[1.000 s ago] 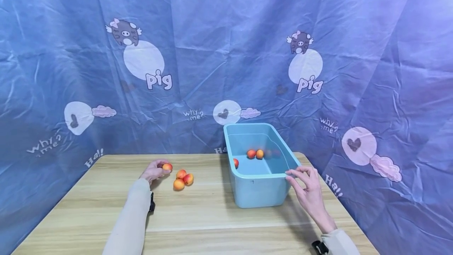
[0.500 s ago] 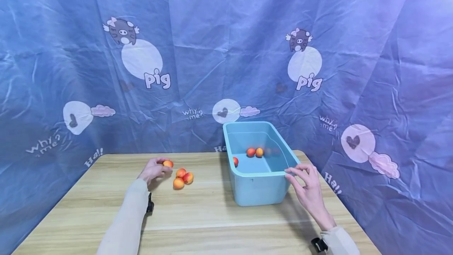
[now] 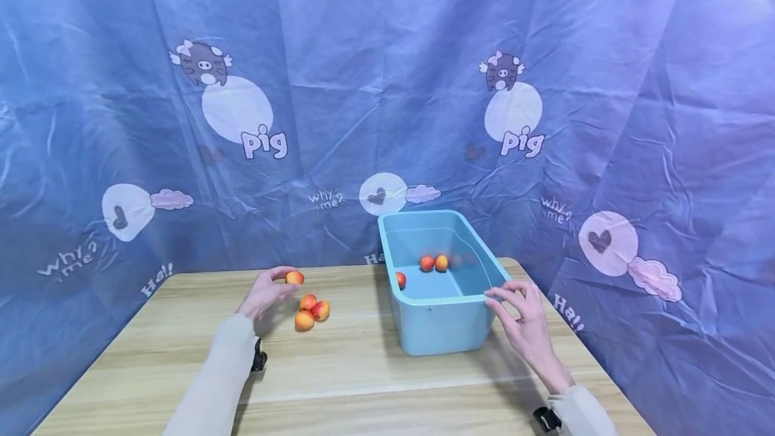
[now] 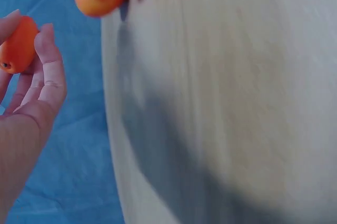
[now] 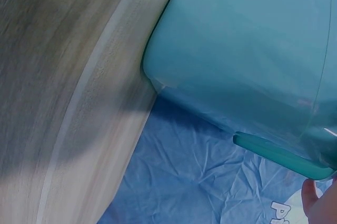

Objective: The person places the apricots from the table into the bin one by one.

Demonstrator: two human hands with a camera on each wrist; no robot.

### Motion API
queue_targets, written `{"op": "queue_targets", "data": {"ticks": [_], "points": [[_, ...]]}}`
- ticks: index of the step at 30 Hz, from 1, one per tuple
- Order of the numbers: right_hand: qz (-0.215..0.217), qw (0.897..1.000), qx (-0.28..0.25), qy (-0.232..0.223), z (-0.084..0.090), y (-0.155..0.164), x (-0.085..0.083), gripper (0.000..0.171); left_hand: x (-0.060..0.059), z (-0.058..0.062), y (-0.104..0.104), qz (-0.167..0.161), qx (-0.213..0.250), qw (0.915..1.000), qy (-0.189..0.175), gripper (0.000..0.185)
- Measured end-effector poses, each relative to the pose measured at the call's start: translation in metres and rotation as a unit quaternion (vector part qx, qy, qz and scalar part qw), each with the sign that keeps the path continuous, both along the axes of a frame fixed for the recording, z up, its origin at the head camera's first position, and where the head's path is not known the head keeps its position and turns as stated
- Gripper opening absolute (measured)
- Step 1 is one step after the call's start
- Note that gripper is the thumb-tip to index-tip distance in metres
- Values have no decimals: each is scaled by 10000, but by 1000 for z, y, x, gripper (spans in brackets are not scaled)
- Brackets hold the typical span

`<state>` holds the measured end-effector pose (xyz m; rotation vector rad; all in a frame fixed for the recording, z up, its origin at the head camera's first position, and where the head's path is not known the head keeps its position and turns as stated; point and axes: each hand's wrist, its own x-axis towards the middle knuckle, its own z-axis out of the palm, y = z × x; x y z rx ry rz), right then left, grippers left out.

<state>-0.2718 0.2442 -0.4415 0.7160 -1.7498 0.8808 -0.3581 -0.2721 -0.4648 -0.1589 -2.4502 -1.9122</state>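
My left hand (image 3: 266, 293) holds a small orange-red apricot (image 3: 294, 278) between thumb and fingers, above the far left part of the table. In the left wrist view, the apricot (image 4: 19, 47) shows a small dark stem end. Three more apricots (image 3: 305, 319) lie bunched on the wood just right of that hand. On the right stands a light blue plastic bin (image 3: 445, 328). My right hand (image 3: 528, 321) pinches its rim at the near right corner, while the right wrist view shows only part of that hand (image 5: 321, 205) at the rim.
Inside the bin several fruits are visible: a red apricot (image 3: 426, 263), an orange one (image 3: 441, 263) beside it, and another (image 3: 401, 280) partly hidden by the left wall. A blue cartoon-pig curtain (image 3: 327, 120) hangs behind the wooden table (image 3: 339, 382).
My left hand has lifted the apricot from beside the others and moved it slightly right and away. The right hand stays at the bin's corner. The head view has shifted a little.
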Motion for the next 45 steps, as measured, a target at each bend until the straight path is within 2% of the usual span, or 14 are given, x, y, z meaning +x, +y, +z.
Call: {"op": "queue_targets", "data": {"ticks": [9, 15, 18, 22, 28, 36, 45], "points": [[34, 10000, 22, -37, -4, -2, 1, 33, 2, 12, 24, -34, 328, 9991, 276, 45], [57, 10000, 20, 40, -4, -2, -2, 32, 0, 20, 39, -233, 669, 9965, 454, 44], [72, 10000, 51, 25, 1, -2, -4, 31, -3, 26, 47, -323, 805, 9946, 577, 44], [88, 9999, 104, -45, 7, -3, -7, 31, -5, 36, 58, -288, 933, 9925, 740, 43], [102, 9999, 25, 115, 4, -2, -4, 28, -4, 50, 80, -487, 1044, 9894, 887, 42], [30, 9999, -11, 140, 2, 1, -2, 26, -4, 68, 107, -647, 782, 9889, 1089, 47], [-8, 10000, -8, 42, 0, -1, 0, 24, -4, 73, 130, -702, 747, 9878, 1173, 46]]}}
